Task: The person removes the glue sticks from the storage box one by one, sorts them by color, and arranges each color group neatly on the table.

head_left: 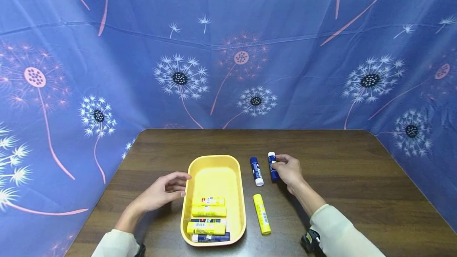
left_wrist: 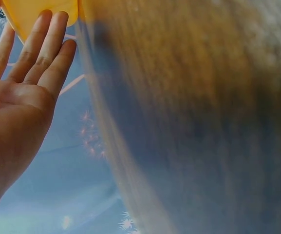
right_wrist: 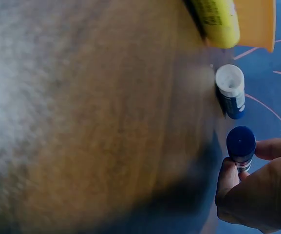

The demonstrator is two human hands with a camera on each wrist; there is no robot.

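My right hand (head_left: pixel 290 171) pinches a blue glue stick with a white end (head_left: pixel 272 166) between thumb and fingers, over the table to the right of the tray. In the right wrist view its round blue end (right_wrist: pixel 241 141) faces the camera. My left hand (head_left: pixel 162 191) touches the left rim of a yellow tray (head_left: pixel 214 177), its fingers loosely extended; the left wrist view shows the palm (left_wrist: pixel 18 117). In the near half of the tray lie several yellow and blue glue sticks, one yellow glue stick (head_left: pixel 206 228) resting over a blue one.
Between tray and right hand lies another blue glue stick (head_left: pixel 256 171), white end towards me. Nearer, a yellow glue stick (head_left: pixel 262 214) lies beside the tray's right wall. The brown wooden table (head_left: pixel 339 193) ends at a blue dandelion-print cloth (head_left: pixel 303 50) behind it.
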